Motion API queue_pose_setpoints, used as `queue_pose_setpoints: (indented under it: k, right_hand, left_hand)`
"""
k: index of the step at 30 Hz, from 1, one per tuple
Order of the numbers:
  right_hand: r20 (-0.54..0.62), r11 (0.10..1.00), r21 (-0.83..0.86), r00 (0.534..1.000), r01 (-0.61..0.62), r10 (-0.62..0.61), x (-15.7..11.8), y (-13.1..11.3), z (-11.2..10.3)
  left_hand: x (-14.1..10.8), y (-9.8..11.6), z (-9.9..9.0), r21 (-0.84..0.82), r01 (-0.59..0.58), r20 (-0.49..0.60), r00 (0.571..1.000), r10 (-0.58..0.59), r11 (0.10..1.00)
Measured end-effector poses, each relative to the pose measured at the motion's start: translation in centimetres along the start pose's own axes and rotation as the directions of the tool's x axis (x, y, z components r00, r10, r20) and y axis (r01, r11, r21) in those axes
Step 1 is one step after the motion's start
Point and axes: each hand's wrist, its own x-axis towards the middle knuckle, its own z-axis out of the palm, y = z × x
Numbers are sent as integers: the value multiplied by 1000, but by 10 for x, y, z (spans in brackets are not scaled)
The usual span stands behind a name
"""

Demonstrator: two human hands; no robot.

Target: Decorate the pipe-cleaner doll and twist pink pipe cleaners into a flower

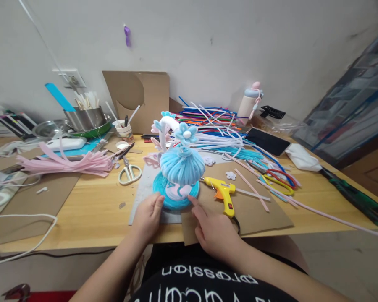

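A blue pipe-cleaner lamp model (182,165) stands upright near the table's front edge, its round base (157,191) on a grey board (141,197). Clock directions run from that base, the wall at 12.

The left hand (148,214) is at 7 o'clock, fingers curled in and thumb against the base's rim; I cannot tell whether it pinches the rim. The right hand (212,228), at 5 o'clock, has its index fingertip at the rim and its other fingers folded; whether it grips anything is unclear.

At 3 o'clock a yellow glue gun (225,193) lies on a cardboard sheet (258,218), its nozzle close to the model; the sheet's near corner pokes past the table's front edge. White-handled scissors (130,174) sit at 10 o'clock, beyond the board's left edge. The widest bare stretch of wooden table (97,209) is from 8 to 9 o'clock. Loose pipe cleaners (208,126) crowd 12 to 2 o'clock, and a pink bundle (72,163) fills 10 o'clock farther out.

White lettering on the black shirt (192,289) is upside down; one word seems to contain "ression". I can make out no brand on the glue gun.
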Motion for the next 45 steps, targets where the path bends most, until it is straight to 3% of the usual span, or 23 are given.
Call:
queue_pose_setpoints:
  k: [2,5,12,15,18,21,24,28,34,37,40,42,45]
  right_hand:
    - [8,1000,-11,1000,-5,5,0,-1,-1]
    - [22,1000,-23,1000,-18,19,1,-1,-1]
    - [12,1000,-8,1000,-18,18,0,1,1]
    - [2,1000,-2,1000,-13,13,-1,1,2]
    - [-5,1000,0,1000,3,-3,0,2,4]
    - [-7,1000,3,1000,6,-6,0,3,4]
    - [3,1000,2,1000,-8,8,0,2,4]
    - [11,1000,5,1000,-12,12,-1,1,2]
    - [16,1000,9,1000,-14,14,0,0,-1]
    - [20,1000,-7,1000,-4,4,0,0,0]
    - [24,999,-36,1000,-6,6,0,1,2]
    - [23,999,-39,1000,-11,12,0,1,4]
    - [20,1000,-13,999,-24,24,0,0,4]
  left_hand:
    - [1,6,2,41,-112,62,992,109,993]
    - [4,13,6,90,-202,67,978,197,975]
    - [4,13,16,81,-216,38,976,214,973]
    - [4,12,15,11,-162,25,986,162,987]
    - [4,8,9,-71,-4,-29,1000,2,997]
    - [6,-2,-3,-143,148,-199,964,-175,979]
    - [8,-10,-16,-200,158,-306,928,-215,967]
    - [7,-14,-26,-221,177,-284,929,-237,959]
    - [0,-13,-20,-220,233,-243,927,-284,947]
    - [0,-10,-13,-128,166,-239,952,-192,978]
    - [-2,-1,-4,12,-56,-159,986,57,998]
    - [-4,8,3,61,-222,-41,973,225,973]
    - [-7,19,13,85,-348,110,935,338,934]
